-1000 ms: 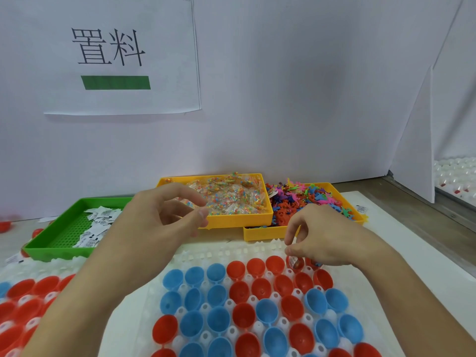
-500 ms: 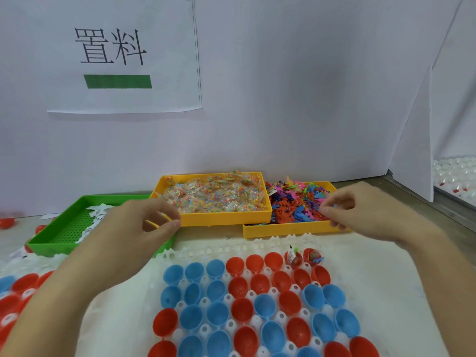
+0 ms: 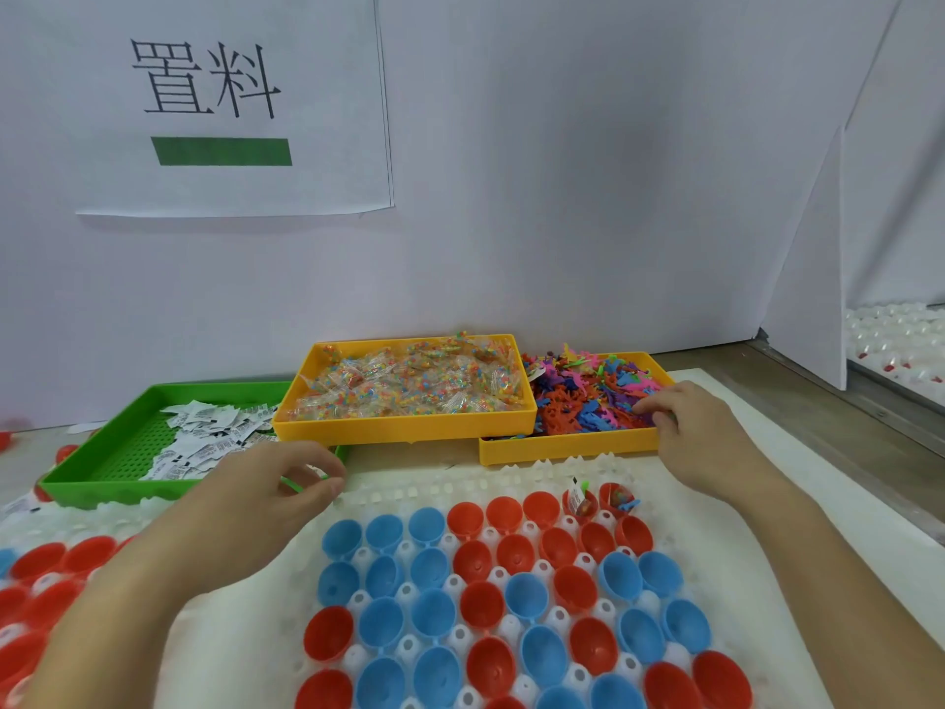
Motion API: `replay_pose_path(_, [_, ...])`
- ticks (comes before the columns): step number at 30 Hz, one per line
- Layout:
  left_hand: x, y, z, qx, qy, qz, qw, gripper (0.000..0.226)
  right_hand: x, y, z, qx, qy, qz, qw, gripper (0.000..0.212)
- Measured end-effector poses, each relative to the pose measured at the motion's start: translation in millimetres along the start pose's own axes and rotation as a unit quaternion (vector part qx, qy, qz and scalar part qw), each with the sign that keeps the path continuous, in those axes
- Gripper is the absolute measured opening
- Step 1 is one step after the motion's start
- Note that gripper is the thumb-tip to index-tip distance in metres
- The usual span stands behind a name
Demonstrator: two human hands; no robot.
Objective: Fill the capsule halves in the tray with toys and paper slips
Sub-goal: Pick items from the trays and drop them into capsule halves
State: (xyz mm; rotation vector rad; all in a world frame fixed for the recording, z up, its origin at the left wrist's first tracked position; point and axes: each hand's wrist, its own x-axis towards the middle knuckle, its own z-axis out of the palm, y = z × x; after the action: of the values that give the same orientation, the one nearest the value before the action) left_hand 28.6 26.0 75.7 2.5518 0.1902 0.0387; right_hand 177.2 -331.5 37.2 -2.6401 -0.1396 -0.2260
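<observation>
Two filled capsule halves [image 3: 598,499], far row

Behind the capsule tray [image 3: 757,509] stand three bins: slips [image 3: 204,437] left, bead packets [image 3: 409,386] middle, toys [image 3: 588,396] right.

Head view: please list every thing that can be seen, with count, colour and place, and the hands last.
capsule tray: one, white, front centre.
capsule halves: many, red and blue, in the capsule tray; two at the far right of the back row hold items.
second tray: one, white with red halves, front left.
green tray: one, back left, holds white paper slips.
yellow tray: one, back centre, holds clear packets of coloured beads.
second yellow tray: one, back right, holds mixed-colour toys.
paper sign: one, white, on the wall.
left hand: over the near corner of the green tray.
right hand: fingers in the toys.
</observation>
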Motion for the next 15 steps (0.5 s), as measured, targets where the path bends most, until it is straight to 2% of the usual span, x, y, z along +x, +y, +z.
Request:
replay_pose_path(7, [0.9,-1.5,2.9,-0.006,-0.002,0.004,1.000,0.008,-1.9,-7.6,-0.8,0.042,0.036,0.034,0.998,0.024])
replay_pose_path(12, [2.7,-0.2,8.5,-0.011,-0.030,0.008,0.999,0.006,1.4,-11.8,-4.0,0.049,0.015,0.060,0.997,0.030])
replay_pose_path(15, [3.1,-0.8,11.4,-0.009,-0.037,0.008,0.999,0.005,7.6,-11.8,-7.8,0.037,0.010,0.076,0.996,0.025])
